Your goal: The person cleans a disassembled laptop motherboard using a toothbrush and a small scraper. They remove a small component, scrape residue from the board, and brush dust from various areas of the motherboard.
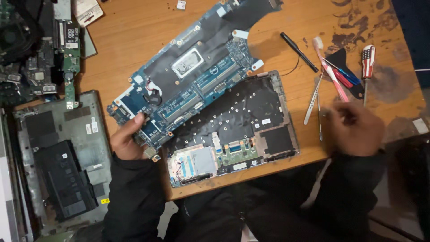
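Note:
My left hand (126, 140) grips the lower left corner of a long blue laptop motherboard (188, 76), which lies tilted across the wooden table (134, 36) and overlaps the open laptop base (242, 121). That base shows the black underside of a keyboard and a touchpad board near its front edge. My right hand (356, 127) is blurred, hovering at the table's right front edge just below a group of tools. Whether it holds anything cannot be told from the blur.
Tools lie at the right: a pink toothbrush (329, 67), a black pen (298, 51), metal pry tools (312, 101), a screwdriver (367, 65) with a striped handle. A grey laptop cover (85, 130) with a black battery (65, 179) sits left. Loose circuit boards (69, 58) lie at the far left.

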